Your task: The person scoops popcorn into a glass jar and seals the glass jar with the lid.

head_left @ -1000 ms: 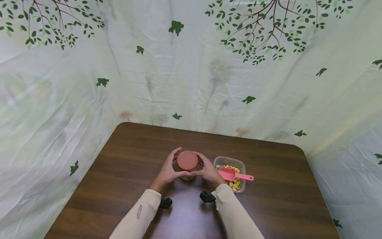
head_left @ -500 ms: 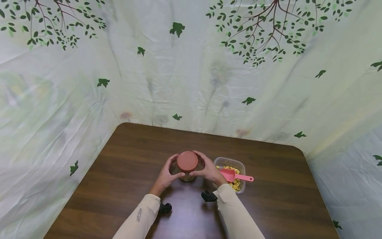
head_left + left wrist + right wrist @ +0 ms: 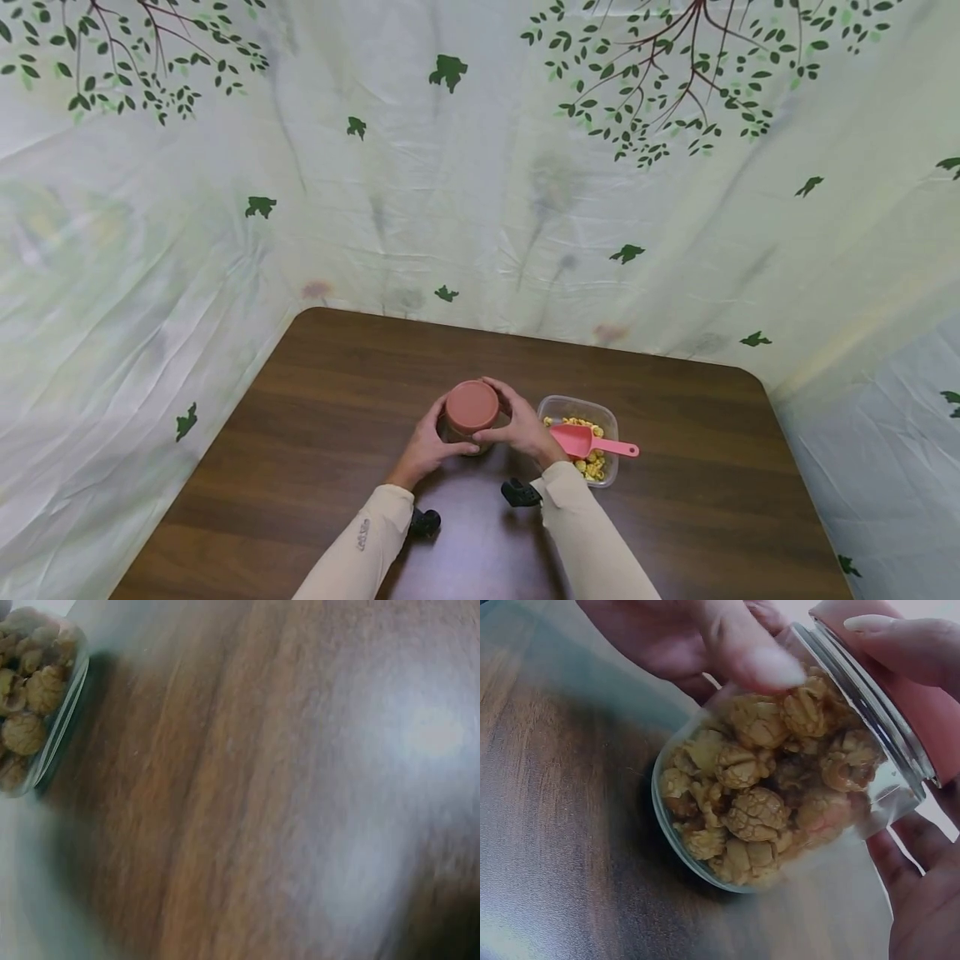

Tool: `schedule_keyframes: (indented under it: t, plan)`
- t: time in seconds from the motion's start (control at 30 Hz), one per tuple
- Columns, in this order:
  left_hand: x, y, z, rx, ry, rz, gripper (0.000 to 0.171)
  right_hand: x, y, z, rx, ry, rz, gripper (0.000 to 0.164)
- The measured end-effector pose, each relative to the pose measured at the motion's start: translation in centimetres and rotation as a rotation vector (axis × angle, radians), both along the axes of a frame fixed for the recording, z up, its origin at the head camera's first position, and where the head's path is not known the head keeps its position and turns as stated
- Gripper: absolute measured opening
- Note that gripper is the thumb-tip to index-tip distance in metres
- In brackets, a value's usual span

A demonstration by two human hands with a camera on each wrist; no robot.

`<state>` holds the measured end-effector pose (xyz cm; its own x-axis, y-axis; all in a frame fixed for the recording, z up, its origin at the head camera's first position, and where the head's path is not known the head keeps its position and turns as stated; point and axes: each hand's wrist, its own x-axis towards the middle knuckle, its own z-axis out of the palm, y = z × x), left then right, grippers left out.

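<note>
A glass jar [image 3: 757, 810] full of caramel popcorn stands on the table between both hands, its round pinkish-red lid [image 3: 472, 406] on top. My left hand [image 3: 426, 447] holds the jar from the left; in the right wrist view its thumb presses the glass below the lid. From the other side my right hand [image 3: 522, 429] grips the lid, its thumb [image 3: 907, 646] along the lid's edge and its other fingers on the far side. The left wrist view catches only the jar's lower part with popcorn [image 3: 34, 694] in its upper left corner.
Right of the jar, beside my right wrist, stands a transparent plastic container [image 3: 551, 402] with more popcorn. A pink scoop [image 3: 581, 439] lies across it, handle past the right rim. Behind the brown wooden table [image 3: 360, 358] hangs a leaf-patterned cloth [image 3: 480, 208].
My left hand first opened slightly away from the jar, then came back in with its thumb lower, on the glass. My right hand stays at the lid; jar and container hardly move.
</note>
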<state>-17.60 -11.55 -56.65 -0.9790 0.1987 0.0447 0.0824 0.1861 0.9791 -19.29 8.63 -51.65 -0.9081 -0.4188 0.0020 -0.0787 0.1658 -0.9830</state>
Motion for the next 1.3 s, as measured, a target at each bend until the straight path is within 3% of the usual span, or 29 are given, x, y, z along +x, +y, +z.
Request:
schedule_keyframes:
  t: [0.1, 0.33, 0.53, 0.73, 0.97, 1.3]
  plan:
    - [-0.1, 0.3, -0.2, -0.01, 0.017, -0.004, 0.1, 0.0, 0.0, 0.0, 0.001, -0.011, -0.004, 0.088]
    - [-0.4, 0.5, -0.7, -0.048, 0.026, 0.004, 0.097, 1.1, -0.1, 2.7, 0.009, -0.018, 0.003, 0.087]
    - [-0.4, 0.4, -0.5, -0.08, 0.002, 0.014, 0.099, 1.5, -0.2, 3.0, 0.036, -0.002, -0.016, 0.084]
    - [-0.2, 0.4, -0.4, -0.086, 0.001, 0.01, 0.1, 1.6, -0.2, 2.6, 0.027, -0.034, -0.052, 0.086]
    - [-0.3, 0.2, -0.3, -0.109, -0.001, 0.01, 0.099, 0.6, -0.3, -0.9, 0.037, -0.017, -0.116, 0.087]
    - [-0.4, 0.1, -0.4, -0.127, 0.016, -0.004, 0.099, 1.2, -1.0, -1.4, 0.011, 0.021, -0.178, 0.084]
